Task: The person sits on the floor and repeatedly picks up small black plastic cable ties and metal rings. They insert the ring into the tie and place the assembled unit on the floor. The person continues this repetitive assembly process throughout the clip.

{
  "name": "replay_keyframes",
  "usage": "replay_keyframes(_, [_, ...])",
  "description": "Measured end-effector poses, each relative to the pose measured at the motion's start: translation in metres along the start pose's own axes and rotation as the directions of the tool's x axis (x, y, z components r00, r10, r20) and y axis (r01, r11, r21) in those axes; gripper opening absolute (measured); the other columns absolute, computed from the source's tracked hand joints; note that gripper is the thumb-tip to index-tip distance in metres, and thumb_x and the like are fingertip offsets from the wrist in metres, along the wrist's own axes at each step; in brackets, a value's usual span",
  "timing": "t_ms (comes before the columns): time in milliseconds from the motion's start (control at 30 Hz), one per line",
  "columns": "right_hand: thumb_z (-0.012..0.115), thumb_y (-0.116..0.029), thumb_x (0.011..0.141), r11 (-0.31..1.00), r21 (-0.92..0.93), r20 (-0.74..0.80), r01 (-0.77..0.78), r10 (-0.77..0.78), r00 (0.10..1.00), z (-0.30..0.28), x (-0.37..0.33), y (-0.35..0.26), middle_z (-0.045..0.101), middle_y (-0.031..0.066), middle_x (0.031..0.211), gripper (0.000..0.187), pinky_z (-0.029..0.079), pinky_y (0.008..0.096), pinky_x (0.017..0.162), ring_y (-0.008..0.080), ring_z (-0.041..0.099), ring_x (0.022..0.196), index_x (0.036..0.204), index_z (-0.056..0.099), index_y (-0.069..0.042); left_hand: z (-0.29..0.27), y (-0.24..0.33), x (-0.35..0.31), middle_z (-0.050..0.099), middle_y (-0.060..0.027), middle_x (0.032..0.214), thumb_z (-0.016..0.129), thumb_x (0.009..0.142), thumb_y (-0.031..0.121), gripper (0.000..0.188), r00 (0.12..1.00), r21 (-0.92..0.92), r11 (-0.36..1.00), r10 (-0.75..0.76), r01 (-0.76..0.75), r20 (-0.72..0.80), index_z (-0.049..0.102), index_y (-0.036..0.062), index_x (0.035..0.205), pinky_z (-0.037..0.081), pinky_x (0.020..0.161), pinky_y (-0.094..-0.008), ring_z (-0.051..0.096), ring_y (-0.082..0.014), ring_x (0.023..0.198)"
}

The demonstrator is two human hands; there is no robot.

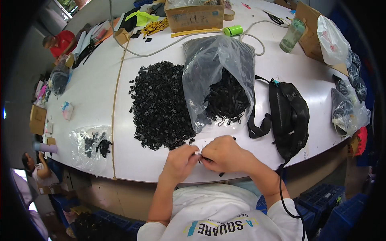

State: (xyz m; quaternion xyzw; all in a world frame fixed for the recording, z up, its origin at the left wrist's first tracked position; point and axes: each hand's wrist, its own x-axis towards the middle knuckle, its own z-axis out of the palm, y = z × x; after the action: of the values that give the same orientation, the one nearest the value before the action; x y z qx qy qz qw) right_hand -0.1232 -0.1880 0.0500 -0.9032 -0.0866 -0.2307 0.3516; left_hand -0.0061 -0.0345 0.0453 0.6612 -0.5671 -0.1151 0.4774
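Note:
My left hand [181,160] and my right hand [226,154] meet at the near edge of the white table [92,88], fingers pinched together on a small black plastic part [202,159] held between them. Just beyond my hands lies a large heap of small black plastic clips [161,105]. To its right a clear plastic bag [217,76] spills black hook-shaped parts [227,100] toward my right hand. One loose black piece [221,174] lies on the table edge under my right wrist.
A black waist bag with strap [287,114] lies right of the spilled parts. A small clear bag of black parts [91,145] sits at the left. A cardboard box [195,16], a green cap, a grey cable and a bottle stand at the far side. Another person sits far left.

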Motion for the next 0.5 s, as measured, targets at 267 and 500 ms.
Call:
replay_keyframes(267, [0.072, -0.012, 0.067, 1.0, -0.007, 0.114, -0.004, 0.005, 0.993, 0.012, -0.047, -0.025, 0.048, 0.0044, 0.056, 0.024, 0.041, 0.037, 0.048, 0.0248, 0.051, 0.05, 0.062, 0.049, -0.009, -0.01, -0.023, -0.032, 0.048, -0.0084, 0.058, 0.072, 0.076, 0.012, 0.024, 0.919, -0.114, 0.983, 0.177, -0.146, 0.353, 0.052, 0.0046, 0.064, 0.039, 0.047, -0.0377, 0.049, -0.0276, 0.051])
replay_keyframes(500, [0.081, -0.017, 0.066, 0.946, -0.008, 0.032, -0.323, 0.323, 0.946, -0.004, -0.061, -0.019, 0.05, 0.0032, 0.057, 0.027, 0.04, 0.0351, 0.048, 0.0228, 0.052, 0.051, 0.075, 0.058, -0.007, 0.003, -0.025, -0.033, 0.052, -0.0077, 0.059, 0.075, 0.074, 0.012, 0.019, 0.987, 0.099, 0.993, 0.054, -0.07, 0.152, 0.059, 0.0034, 0.07, 0.04, 0.046, -0.0354, 0.051, -0.0258, 0.05])
